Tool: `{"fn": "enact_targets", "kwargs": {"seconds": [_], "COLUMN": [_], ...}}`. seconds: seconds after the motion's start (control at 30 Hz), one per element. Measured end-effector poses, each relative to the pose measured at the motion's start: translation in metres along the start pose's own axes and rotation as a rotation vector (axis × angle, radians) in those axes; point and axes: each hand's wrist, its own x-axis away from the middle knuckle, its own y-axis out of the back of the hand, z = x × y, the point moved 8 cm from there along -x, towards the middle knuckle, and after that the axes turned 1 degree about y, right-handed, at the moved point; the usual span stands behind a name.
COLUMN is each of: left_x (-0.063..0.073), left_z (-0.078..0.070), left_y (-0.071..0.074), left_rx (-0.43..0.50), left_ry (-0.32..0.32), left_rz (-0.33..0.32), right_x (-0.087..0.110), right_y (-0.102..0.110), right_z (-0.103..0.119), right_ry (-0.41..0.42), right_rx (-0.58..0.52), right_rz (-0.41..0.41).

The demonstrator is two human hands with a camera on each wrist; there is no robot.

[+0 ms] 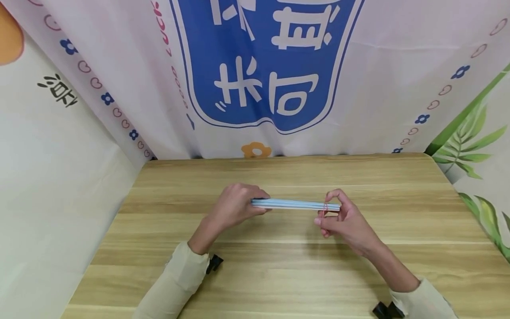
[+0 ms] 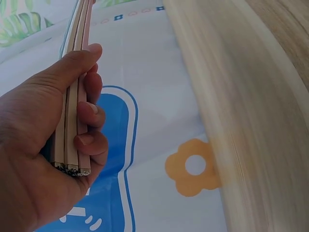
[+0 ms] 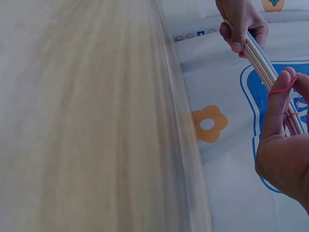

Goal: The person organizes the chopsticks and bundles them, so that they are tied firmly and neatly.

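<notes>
A bundle of long, thin, straight sticks (image 1: 292,204) is held level above the table, pale blue on the side seen from the head view. Their exact kind is not clear. My left hand (image 1: 237,204) grips one end, the fingers curled round it; in the left wrist view the squared stick ends (image 2: 72,170) show dark speckles below the palm. At the other end my right hand (image 1: 348,223) holds a thin red rubber band (image 1: 325,207), looped around the sticks and stretched over the thumb and fingers. The right wrist view shows the band (image 3: 281,91) crossing the thumb.
A wood-grain table (image 1: 279,274) lies under both hands. Behind it hangs a white cloth with a blue printed panel (image 1: 267,102) and an orange flower (image 1: 256,150). Pale wall coverings, one with green leaves (image 1: 464,146), stand at the sides.
</notes>
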Motion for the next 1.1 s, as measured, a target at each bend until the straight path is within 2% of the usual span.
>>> {"fn": "enact_targets", "kwargs": {"seconds": [0.27, 0.6, 0.7, 0.87, 1.1], "left_x": [-0.001, 0.002, 0.002, 0.002, 0.003], "left_z": [-0.001, 0.010, 0.014, 0.018, 0.024], "left_y": [0.005, 0.016, 0.019, 0.019, 0.017], "left_rx": [0.008, 0.007, 0.012, 0.026, 0.032], "left_ry": [0.031, 0.126, 0.147, 0.178, 0.239], "left_rz": [-0.050, -0.129, -0.143, -0.138, -0.109], "right_x": [-0.002, -0.003, -0.003, -0.002, 0.001], "right_y": [0.011, 0.012, 0.009, -0.002, -0.024], "right_z": [0.006, 0.003, 0.000, 0.000, 0.000], "right_ry": [-0.006, -0.016, -0.019, 0.020, 0.082], "right_rx": [0.058, 0.083, 0.107, 0.178, 0.272], "right_rz": [-0.095, -0.162, -0.146, -0.091, 0.030]}}
